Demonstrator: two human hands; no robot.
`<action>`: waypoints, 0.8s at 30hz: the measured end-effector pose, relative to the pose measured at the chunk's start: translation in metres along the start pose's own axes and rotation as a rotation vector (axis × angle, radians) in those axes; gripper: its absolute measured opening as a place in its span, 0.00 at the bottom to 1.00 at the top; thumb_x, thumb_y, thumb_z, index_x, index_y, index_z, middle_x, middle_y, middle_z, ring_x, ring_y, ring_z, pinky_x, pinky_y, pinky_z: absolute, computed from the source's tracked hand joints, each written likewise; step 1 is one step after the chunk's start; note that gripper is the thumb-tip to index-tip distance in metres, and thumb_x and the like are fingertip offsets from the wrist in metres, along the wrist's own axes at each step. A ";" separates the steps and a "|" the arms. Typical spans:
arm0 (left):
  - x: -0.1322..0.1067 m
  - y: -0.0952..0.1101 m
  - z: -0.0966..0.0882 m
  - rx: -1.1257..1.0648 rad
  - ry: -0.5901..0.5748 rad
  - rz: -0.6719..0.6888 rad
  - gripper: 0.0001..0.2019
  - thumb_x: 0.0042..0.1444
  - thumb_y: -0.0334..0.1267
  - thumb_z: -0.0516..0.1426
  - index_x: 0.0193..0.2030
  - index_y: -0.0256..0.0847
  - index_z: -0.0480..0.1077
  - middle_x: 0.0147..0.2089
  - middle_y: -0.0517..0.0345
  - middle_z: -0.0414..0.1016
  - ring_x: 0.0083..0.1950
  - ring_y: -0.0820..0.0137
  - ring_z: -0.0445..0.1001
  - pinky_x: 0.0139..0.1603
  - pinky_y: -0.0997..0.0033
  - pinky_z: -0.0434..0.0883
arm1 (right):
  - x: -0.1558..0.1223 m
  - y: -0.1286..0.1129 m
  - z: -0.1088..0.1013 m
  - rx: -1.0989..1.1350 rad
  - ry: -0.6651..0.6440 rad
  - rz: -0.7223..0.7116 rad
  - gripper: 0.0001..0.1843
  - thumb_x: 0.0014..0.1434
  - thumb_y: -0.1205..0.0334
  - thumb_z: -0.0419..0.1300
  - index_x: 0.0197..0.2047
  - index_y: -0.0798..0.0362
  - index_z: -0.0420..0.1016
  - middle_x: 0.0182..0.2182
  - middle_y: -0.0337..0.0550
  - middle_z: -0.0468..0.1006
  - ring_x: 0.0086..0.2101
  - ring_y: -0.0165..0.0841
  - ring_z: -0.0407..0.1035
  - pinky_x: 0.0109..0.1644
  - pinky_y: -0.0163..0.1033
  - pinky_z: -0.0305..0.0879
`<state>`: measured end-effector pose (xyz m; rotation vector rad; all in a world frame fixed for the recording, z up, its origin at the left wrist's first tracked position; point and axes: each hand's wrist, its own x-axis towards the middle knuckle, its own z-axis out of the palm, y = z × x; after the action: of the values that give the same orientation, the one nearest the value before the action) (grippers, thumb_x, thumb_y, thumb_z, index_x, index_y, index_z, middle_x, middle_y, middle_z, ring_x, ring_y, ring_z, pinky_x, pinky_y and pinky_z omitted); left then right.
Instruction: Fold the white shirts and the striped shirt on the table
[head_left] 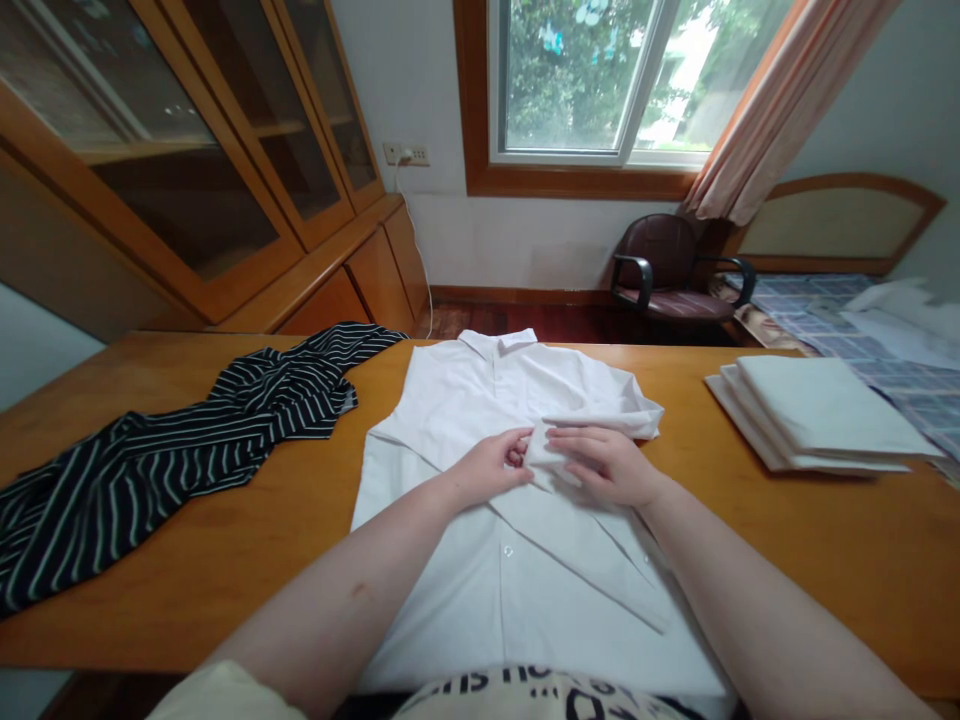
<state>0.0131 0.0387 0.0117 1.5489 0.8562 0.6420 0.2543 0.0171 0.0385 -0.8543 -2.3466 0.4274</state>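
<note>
A white long-sleeved shirt (450,400) lies on the wooden table in front of me, its collar at the far end. The sleeve on the left is folded across the body, running diagonally to the lower right. My left hand (491,467) is closed, fingertips and thumb pinching the edge of the other sleeve's cuff over the middle of the shirt. From the right, my right hand (611,465) grips the same sleeve end between fingers and thumb. The part of the cuff inside the fingers is hidden.
A black-and-white striped garment (180,440) spreads along the left of the wooden table (285,560). At the right sits a stack of folded white pieces (825,410). Beyond the table are a chair (667,270), a bed (817,310) and a glass-fronted cabinet (247,110).
</note>
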 end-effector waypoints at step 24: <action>0.005 0.009 -0.102 -0.780 0.874 -0.366 0.15 0.45 0.26 0.53 0.40 0.41 0.71 0.32 0.58 0.72 0.24 0.77 0.70 0.26 0.76 0.71 | -0.022 0.072 -0.013 -0.435 0.238 0.827 0.30 0.50 0.58 0.59 0.57 0.54 0.67 0.47 0.50 0.76 0.42 0.42 0.71 0.48 0.47 0.66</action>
<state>-0.0642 0.1013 0.0363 0.3495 1.2755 1.2217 0.3096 0.0570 0.0047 -1.9690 -1.7954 0.1096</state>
